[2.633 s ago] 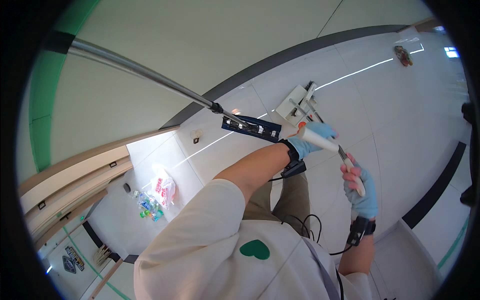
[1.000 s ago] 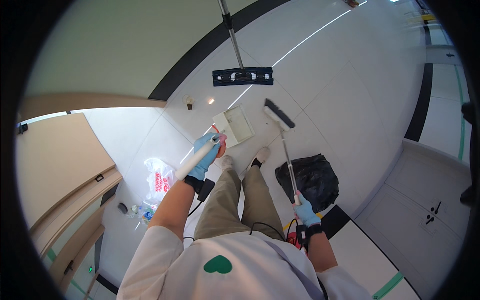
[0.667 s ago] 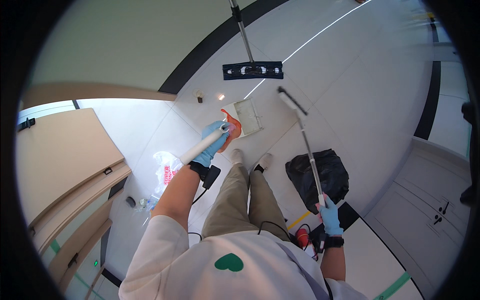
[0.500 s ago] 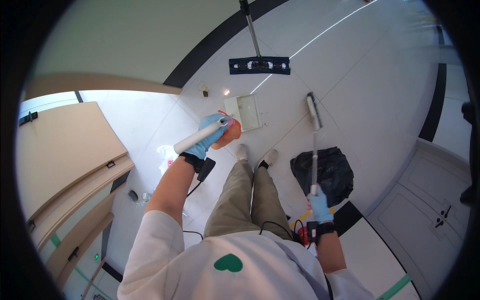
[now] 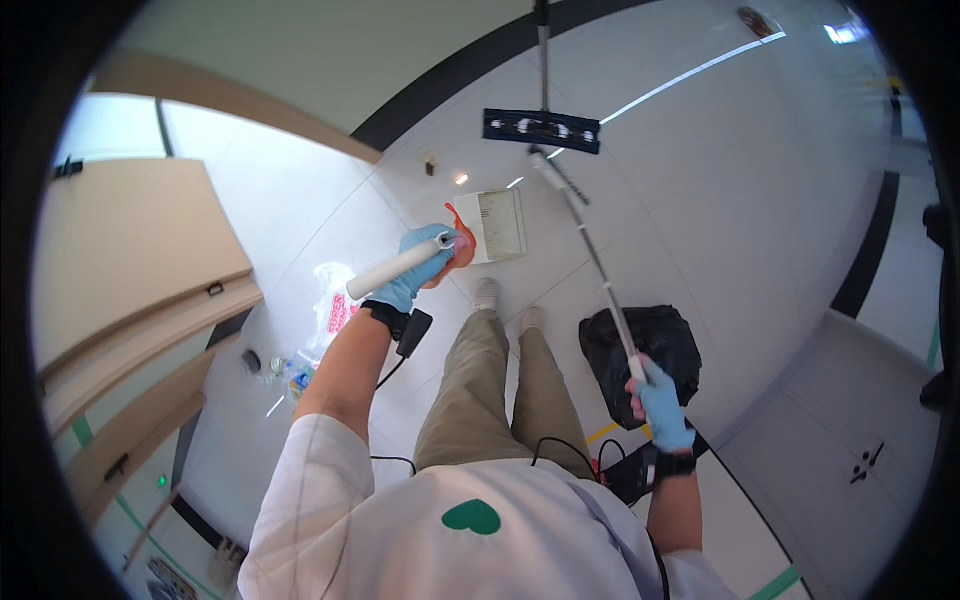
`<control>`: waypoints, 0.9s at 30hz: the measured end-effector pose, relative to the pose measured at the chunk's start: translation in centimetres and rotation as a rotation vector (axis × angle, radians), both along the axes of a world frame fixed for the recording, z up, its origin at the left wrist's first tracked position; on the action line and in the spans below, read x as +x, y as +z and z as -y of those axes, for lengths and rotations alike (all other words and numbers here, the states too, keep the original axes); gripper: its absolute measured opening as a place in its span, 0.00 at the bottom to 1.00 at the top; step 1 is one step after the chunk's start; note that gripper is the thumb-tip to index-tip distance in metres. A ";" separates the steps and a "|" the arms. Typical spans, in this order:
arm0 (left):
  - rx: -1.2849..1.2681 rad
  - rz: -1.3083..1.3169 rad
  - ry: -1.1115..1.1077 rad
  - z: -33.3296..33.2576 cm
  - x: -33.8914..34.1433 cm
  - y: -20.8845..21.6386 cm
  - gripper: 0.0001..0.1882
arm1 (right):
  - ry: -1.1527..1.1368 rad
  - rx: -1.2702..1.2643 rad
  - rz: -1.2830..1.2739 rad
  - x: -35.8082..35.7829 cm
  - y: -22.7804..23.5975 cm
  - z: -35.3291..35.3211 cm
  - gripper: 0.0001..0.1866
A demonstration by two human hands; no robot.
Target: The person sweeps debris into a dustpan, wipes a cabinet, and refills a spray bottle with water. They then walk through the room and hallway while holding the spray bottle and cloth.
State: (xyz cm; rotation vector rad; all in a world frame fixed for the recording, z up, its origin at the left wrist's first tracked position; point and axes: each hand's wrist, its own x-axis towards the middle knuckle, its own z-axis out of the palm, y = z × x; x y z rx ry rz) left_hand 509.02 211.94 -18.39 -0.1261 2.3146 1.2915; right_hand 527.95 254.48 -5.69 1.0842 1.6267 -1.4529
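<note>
My left hand (image 5: 424,272), in a light blue glove, is closed round the white handle of a long-handled dustpan (image 5: 507,226). Its pan rests on the white floor ahead of my feet. A limp orange thing (image 5: 465,246), perhaps a plastic bag, hangs beside this hand and over the pan's near left edge; whether my fingers grip it too is hidden. In my right hand (image 5: 661,404), gloved likewise, is a broom (image 5: 604,282) with a grey and white pole. The slightly blurred broom head lies beyond the pan, just below a flat mop (image 5: 543,130).
A black plastic bag (image 5: 655,350) lies on the floor to my right. Left of my legs are a white printed bag (image 5: 335,300) and small litter (image 5: 298,380). A small brown object (image 5: 430,167) sits beyond the dustpan. Wooden cabinets (image 5: 150,240) stand at left, grey doors (image 5: 815,430) at right.
The broom head has swung left and farther out, from the right side to near the flat mop. My right hand has moved slightly forward. My left hand keeps the dustpan.
</note>
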 end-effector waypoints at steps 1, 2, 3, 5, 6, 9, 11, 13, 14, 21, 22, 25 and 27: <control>0.000 -0.010 0.012 0.6 1.3 0.6 0.11 | 0.079 0.018 -0.010 -1.1 -2.2 0.0 0.35; 0.000 -0.051 0.030 1.2 3.1 1.2 0.11 | 0.146 0.063 -0.003 -1.5 -4.7 0.6 0.37; -0.026 -0.044 0.061 1.8 5.0 1.9 0.11 | 0.206 0.033 0.028 -1.1 -6.5 1.5 0.38; -0.028 -0.118 0.105 2.9 8.1 2.4 0.12 | 0.347 0.048 0.048 0.4 -9.0 3.7 0.40; -0.136 -0.072 0.138 3.3 9.8 2.2 0.13 | 0.509 0.047 0.184 1.3 -9.3 4.7 0.40; 0.052 0.106 0.323 4.1 13.1 0.7 0.15 | 0.428 -0.195 0.151 3.4 -6.1 4.6 0.37; 0.117 0.083 0.400 4.5 15.4 -0.3 0.17 | 0.302 -0.272 0.153 2.6 -2.3 1.8 0.34; -0.064 -0.121 0.389 4.7 18.0 -1.1 0.13 | 0.307 -0.213 0.117 2.0 1.1 -0.7 0.33; -0.109 -0.193 0.432 4.6 20.0 -1.3 0.09 | 0.308 -0.207 0.117 1.9 2.3 -1.5 0.33; 0.011 -0.142 0.909 5.4 36.0 -1.2 0.08 | 0.465 0.003 0.130 0.7 -2.8 5.0 0.30; 0.033 -0.145 0.957 6.1 37.4 -1.7 0.08 | 0.463 -0.028 0.187 0.3 -4.5 7.1 0.29; -0.030 -0.323 1.065 6.1 42.4 -1.1 0.04 | 0.786 -0.161 0.368 1.1 -4.6 11.1 0.31; 0.031 -0.259 1.088 6.9 43.5 -0.9 0.05 | 0.635 -0.204 0.399 -1.1 -1.9 13.2 0.32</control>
